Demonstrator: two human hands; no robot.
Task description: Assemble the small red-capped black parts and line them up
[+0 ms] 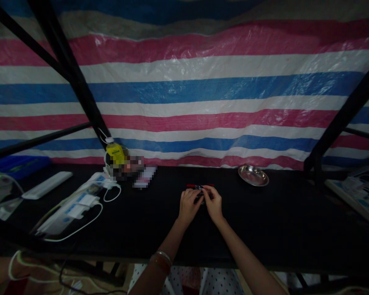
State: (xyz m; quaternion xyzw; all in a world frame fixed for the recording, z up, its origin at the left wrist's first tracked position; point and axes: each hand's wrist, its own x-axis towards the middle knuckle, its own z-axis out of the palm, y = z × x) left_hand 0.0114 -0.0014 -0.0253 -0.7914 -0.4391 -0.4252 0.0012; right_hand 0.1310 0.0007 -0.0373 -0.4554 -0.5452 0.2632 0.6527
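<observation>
My left hand and my right hand meet above the middle of the black tabletop. The fingers of both are pinched together around something small and dark, too small and dim to name. Just beyond my fingertips lies a thin red stick-like thing, possibly a pen, its middle partly hidden by the hands. To the right, apart from both hands, a shallow round metal dish stands near the back edge.
At the left lie a white power strip with plugs and looping cables, a long white box and a blue tray. A yellow bottle and a blurred phone-like thing stand behind. Dark metal posts flank a striped sheet.
</observation>
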